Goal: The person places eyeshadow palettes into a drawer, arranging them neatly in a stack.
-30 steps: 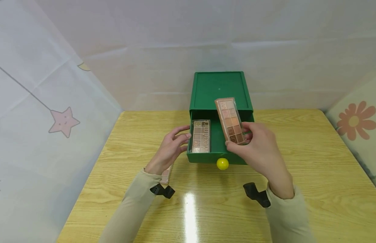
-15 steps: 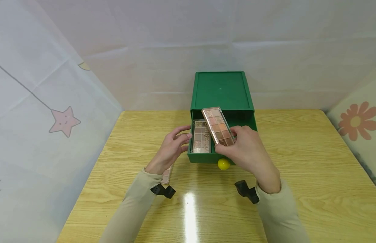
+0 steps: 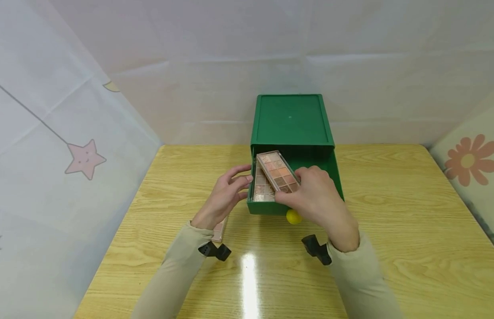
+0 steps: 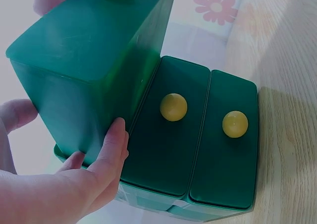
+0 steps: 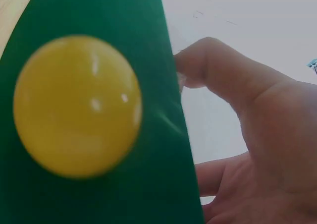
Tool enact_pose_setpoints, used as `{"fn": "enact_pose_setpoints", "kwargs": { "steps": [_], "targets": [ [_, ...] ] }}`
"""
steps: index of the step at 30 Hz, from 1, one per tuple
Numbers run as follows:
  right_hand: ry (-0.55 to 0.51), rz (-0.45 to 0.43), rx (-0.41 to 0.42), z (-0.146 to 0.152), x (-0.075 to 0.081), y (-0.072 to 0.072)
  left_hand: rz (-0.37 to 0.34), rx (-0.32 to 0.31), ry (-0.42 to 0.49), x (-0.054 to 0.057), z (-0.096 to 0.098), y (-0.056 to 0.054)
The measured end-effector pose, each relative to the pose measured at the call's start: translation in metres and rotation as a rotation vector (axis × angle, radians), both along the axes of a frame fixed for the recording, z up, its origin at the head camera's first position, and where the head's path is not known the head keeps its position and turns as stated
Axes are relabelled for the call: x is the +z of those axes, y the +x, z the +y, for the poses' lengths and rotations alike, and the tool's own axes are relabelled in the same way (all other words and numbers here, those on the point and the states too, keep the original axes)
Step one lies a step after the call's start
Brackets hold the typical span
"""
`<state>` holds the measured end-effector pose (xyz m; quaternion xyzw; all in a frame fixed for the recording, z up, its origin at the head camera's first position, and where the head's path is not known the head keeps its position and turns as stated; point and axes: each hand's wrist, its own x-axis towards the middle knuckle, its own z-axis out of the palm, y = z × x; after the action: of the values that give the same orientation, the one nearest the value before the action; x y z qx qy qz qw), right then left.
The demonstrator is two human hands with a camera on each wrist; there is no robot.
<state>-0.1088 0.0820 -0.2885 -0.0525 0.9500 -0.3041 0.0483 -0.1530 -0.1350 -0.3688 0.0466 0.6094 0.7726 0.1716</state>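
My right hand [image 3: 318,197] pinches an eyeshadow palette [image 3: 276,170] with peach and brown pans by its near end. This palette is tilted over a second eyeshadow palette [image 3: 260,192], which lies along the left side of the pulled-out green drawer [image 3: 266,207]. My left hand [image 3: 224,192] rests with extended fingers against the drawer's left side; in the left wrist view its fingers [image 4: 111,149] touch the drawer wall. A yellow round knob [image 3: 293,216] sits on the drawer front, large in the right wrist view, where the drawer front hides the palettes.
Another palette [image 3: 219,229] lies on the wooden table [image 3: 406,221], partly under my left wrist. The green cabinet [image 3: 292,119] stands near the back wall. Below the open drawer are two closed ones, a middle drawer [image 4: 166,140] and a bottom drawer [image 4: 228,159].
My right hand has carried the tilted palette left and lower, from the drawer's right half to over the palette at the left. My left hand has stayed in place.
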Motion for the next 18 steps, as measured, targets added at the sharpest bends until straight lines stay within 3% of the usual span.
{"fn": "enact_pose_setpoints", "kwargs": {
  "steps": [9,18],
  "targets": [
    [0.038,0.046,-0.002,-0.015,-0.003,-0.001,0.002,-0.003,-0.003,0.001,0.0,0.001],
    [0.012,0.009,0.001,-0.026,-0.004,-0.001,0.0,-0.003,-0.019,0.002,-0.001,0.002]
  ]
}}
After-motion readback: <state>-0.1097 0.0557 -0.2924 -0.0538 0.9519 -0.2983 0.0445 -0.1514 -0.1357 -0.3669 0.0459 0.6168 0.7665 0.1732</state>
